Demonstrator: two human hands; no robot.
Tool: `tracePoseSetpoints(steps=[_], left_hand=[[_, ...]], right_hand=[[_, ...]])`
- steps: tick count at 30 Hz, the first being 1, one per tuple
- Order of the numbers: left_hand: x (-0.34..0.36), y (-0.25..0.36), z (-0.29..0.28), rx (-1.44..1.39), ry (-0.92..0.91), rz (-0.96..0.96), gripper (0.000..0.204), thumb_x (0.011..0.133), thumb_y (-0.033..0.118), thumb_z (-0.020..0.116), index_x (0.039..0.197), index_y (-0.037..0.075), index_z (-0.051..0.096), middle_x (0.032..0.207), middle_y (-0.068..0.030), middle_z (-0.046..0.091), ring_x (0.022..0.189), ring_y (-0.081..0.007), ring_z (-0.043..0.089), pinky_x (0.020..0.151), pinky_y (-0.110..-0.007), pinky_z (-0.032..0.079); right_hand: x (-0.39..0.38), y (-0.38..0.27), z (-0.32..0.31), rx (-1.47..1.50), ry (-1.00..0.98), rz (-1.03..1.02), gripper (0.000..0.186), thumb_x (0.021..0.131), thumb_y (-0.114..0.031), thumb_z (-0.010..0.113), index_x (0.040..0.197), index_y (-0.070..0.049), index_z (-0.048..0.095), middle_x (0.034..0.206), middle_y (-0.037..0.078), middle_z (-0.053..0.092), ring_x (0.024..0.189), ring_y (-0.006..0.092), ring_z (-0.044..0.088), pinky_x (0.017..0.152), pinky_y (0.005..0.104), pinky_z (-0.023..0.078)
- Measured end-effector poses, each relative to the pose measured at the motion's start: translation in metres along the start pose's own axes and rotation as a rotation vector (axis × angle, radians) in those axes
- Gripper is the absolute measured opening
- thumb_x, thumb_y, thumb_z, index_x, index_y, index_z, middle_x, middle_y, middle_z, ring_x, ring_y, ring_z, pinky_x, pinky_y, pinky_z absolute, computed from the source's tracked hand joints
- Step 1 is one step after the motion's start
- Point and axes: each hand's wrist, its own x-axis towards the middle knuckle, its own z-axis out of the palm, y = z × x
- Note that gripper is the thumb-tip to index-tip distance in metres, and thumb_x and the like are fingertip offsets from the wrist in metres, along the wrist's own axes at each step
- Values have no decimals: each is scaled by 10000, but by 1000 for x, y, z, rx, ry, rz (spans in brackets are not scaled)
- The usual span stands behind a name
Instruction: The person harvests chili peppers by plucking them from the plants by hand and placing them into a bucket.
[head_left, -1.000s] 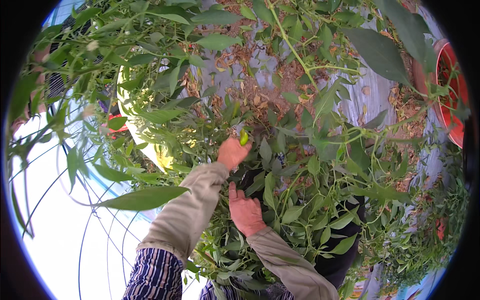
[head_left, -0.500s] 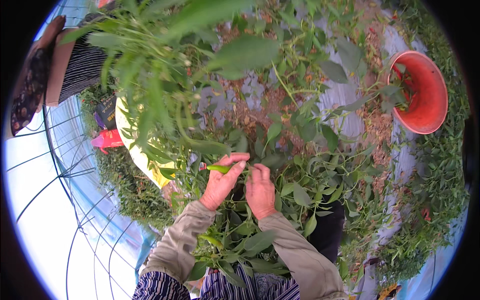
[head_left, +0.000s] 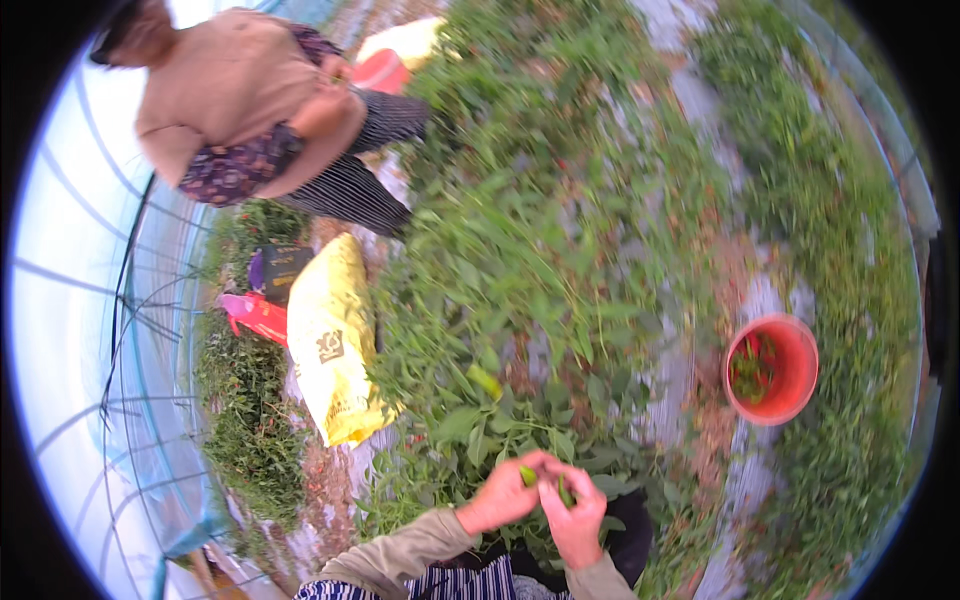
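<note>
My left hand and my right hand meet low in the picture, just above the pepper plants. A green pepper shows between the closed fingers of the left. Green also shows in the right hand's closed fingers, a pepper partly covered by thumb and fingers. Whether these are two peppers or parts of one, I cannot tell. Another light green pepper hangs among the leaves ahead of my hands.
A red bucket holding red and green peppers stands at the right between the rows. A full yellow sack lies at the left, beside red and dark bags. Another person stands at the far left, near a second red bucket.
The view has swung, bringing the other person and the whole sack into sight. My hands have come together lower in the picture, and green now shows in the right one.
</note>
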Motion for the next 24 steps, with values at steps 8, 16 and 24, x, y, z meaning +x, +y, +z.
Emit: tracePoseSetpoints(steps=[8, 16, 24], left_hand=[[-66, 19, 21, 381, -212, 28, 378, 813, 172, 598, 1166, 89, 495, 739, -204, 639, 658, -407, 634, 574, -477, 509], [-88, 20, 24, -125, -71, 184, 265, 892, 204, 624, 1074, 13, 597, 789, -88, 675, 673, -205, 643, 609, -351, 512], [-90, 36, 7, -487, -98, -61, 225, 937, 276, 615, 1025, 73, 654, 816, -17, 635, 729, -76, 592, 597, -267, 461]], right_hand=[[-69, -50, -22, -248, -87, -13, 202, 836, -157, 722, 897, 12, 630, 780, 74, 659, 691, 124, 570, 623, 297, 476], [-71, -54, -69, 511, 335, 380, 191, 948, -235, 546, 855, -75, 594, 760, 30, 608, 625, 157, 570, 542, 285, 459], [-101, -77, -27, 186, 1, 379, 182, 898, -206, 597, 818, -43, 602, 679, -1, 556, 552, 85, 492, 476, 251, 360]])
